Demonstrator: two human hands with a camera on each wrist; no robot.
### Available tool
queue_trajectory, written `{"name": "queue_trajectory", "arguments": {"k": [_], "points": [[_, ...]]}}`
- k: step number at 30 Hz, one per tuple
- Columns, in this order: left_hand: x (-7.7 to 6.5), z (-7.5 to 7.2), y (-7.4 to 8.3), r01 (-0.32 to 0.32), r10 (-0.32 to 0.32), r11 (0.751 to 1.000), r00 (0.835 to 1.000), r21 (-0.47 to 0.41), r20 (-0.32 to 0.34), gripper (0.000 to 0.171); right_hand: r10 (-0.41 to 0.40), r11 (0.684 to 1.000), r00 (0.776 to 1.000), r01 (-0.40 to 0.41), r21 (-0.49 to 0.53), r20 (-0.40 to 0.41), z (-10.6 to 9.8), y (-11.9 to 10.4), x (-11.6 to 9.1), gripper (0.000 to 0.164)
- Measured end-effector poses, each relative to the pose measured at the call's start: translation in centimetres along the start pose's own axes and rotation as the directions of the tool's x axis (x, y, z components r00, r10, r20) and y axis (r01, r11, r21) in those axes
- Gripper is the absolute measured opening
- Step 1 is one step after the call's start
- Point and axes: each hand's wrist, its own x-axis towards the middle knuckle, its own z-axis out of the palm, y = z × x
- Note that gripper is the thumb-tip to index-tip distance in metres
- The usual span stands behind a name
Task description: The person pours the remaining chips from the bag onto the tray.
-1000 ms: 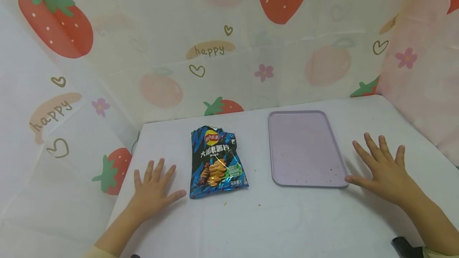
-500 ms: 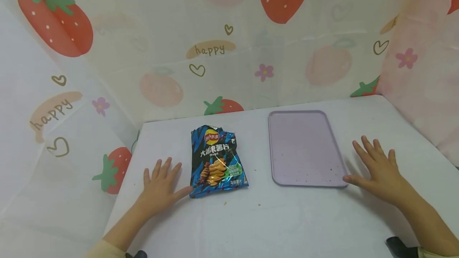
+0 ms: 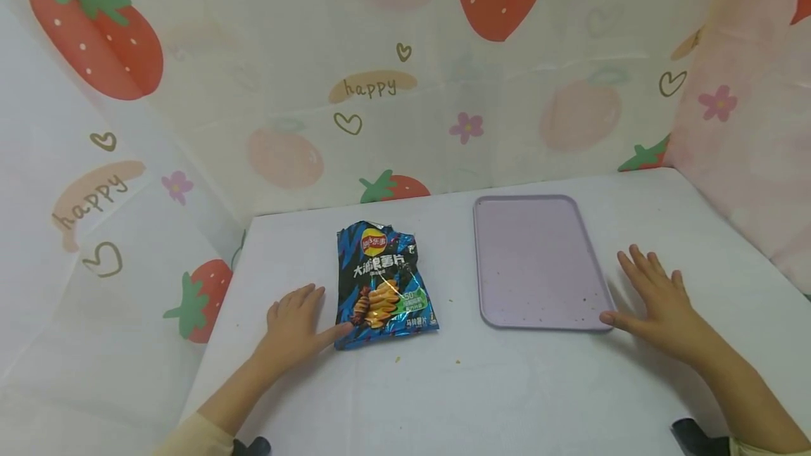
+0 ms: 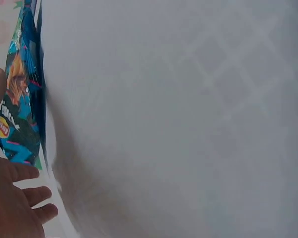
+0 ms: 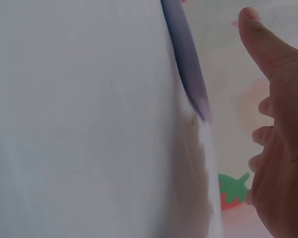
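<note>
The glossy blue-and-black foil chip bag (image 3: pixel 383 280) lies printed side up on the white cloth-covered table (image 3: pixel 481 407), left of the middle, its round red-and-yellow logo toward the far side and its far edge uneven; the bare left hand (image 3: pixel 293 329) is beside its near left corner, thumb reaching over that corner, the other fingers loosely bent and grasping nothing; whether the thumb touches the foil I cannot tell. To the bag's right, well apart from it, lies the flat lilac rectangular tray (image 3: pixel 538 259) with rounded corners and a low rim, dark specks scattered over its near part; the bare right hand (image 3: pixel 662 315) is at its near right corner, fingers extended, thumb spread wide, with nothing in its grasp; in the right wrist view the thumb is clear of the tray's edge. Small yellowish crumbs (image 3: pixel 398 359) dot the cloth nearer the person; a cream sleeve (image 3: pixel 196 438) covers the left forearm; behind rises a pale fabric backdrop (image 3: pixel 285 34) printed with red strawberries, hearts, pink flowers and "happy".
</note>
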Motion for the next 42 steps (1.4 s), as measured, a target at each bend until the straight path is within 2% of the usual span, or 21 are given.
{"name": "queue_trajectory", "arguments": {"k": [13, 21, 28, 36, 42], "points": [[1.4, 0.2, 1.4, 0.095, -0.092, 0.993, 0.995, -0.065, 0.040, 0.107, 0.022, 0.997, 0.999, -0.025, 0.076, 0.028, 1.1, 0.3, 0.2, 0.106], [2.0, 0.3, 2.4, 0.129, -0.121, 0.984, 0.990, -0.126, 0.069, 0.108, 0.019, 0.998, 0.999, -0.021, 0.057, 0.046, 1.8, 0.5, 0.1, 0.109], [2.2, -0.1, 3.3, 0.185, -0.163, 0.952, 0.981, -0.242, 0.108, 0.113, 0.015, 0.997, 0.999, -0.018, 0.072, 0.051, 2.3, 0.8, -0.1, 0.108], [2.5, -0.2, 3.9, 0.242, -0.213, 0.927, 0.968, -0.286, 0.131, 0.108, 0.020, 0.997, 0.997, -0.026, 0.076, 0.073, 2.3, 0.6, -0.3, 0.108], [2.6, -0.1, 3.9, 0.287, -0.241, 0.891, 0.956, -0.351, 0.169, 0.103, 0.002, 0.997, 0.997, -0.007, 0.072, 0.077, 2.4, 0.4, -0.4, 0.107]]}}
